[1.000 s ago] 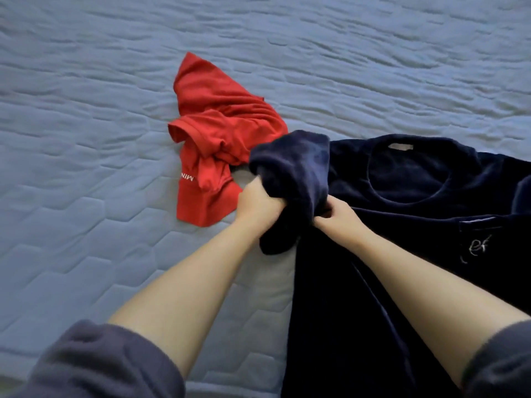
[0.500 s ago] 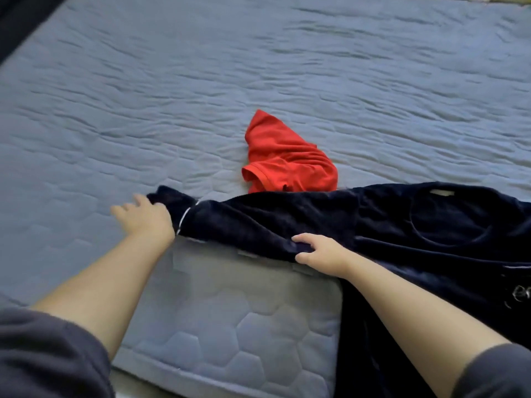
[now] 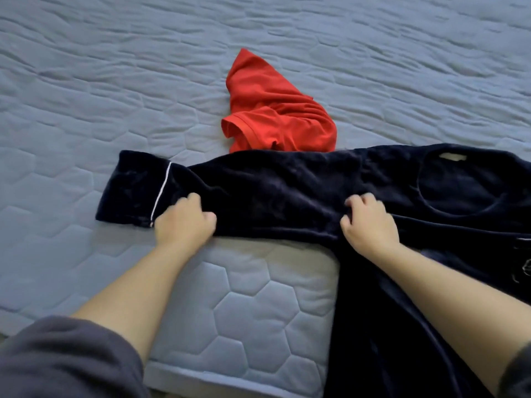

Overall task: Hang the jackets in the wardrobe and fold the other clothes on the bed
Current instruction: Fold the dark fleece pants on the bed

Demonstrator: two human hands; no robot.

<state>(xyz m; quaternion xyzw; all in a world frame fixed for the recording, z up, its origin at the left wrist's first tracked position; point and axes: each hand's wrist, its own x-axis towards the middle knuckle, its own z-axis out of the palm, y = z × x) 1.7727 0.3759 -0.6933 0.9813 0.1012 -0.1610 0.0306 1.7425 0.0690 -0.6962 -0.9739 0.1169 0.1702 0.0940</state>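
A bed [image 3: 86,81] quilted in blue-grey hexagons fills the view.

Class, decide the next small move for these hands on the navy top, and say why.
Probably fold the sleeve across the navy top: it lies stretched flat, the left hand grips near its cuff, and the right hand holds the shoulder as a hinge.
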